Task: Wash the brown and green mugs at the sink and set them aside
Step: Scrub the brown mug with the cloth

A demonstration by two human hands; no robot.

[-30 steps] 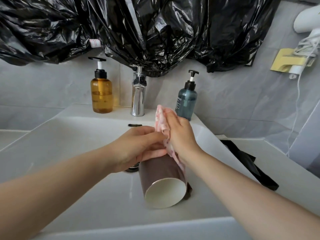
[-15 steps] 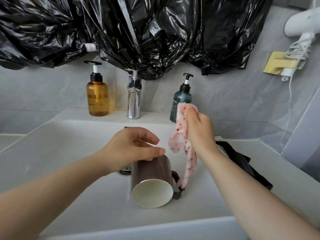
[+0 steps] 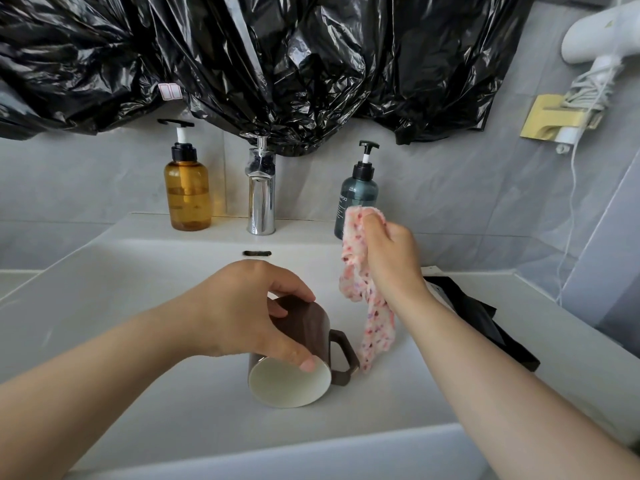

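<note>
The fingers [image 3: 291, 291] of the left hand [image 3: 239, 306] are curled over the brown mug [image 3: 311, 320], thumb at its rim, holding it tipped on its side in the lower centre of the frame, inside the white sink [image 3: 138, 271]. The right hand [image 3: 391, 261] grips a pink spotted cloth [image 3: 375, 327] just right of it. The mug looks stiff, breakable, probably slippery when wet; the handle [image 3: 341, 355] gives the safer hold

The mug [image 3: 311, 320] is in the sink [image 3: 121, 289] before the faucet [image 3: 261, 202], left bottle [image 3: 187, 192] and right bottle [image 3: 356, 199] flanking it.
</note>
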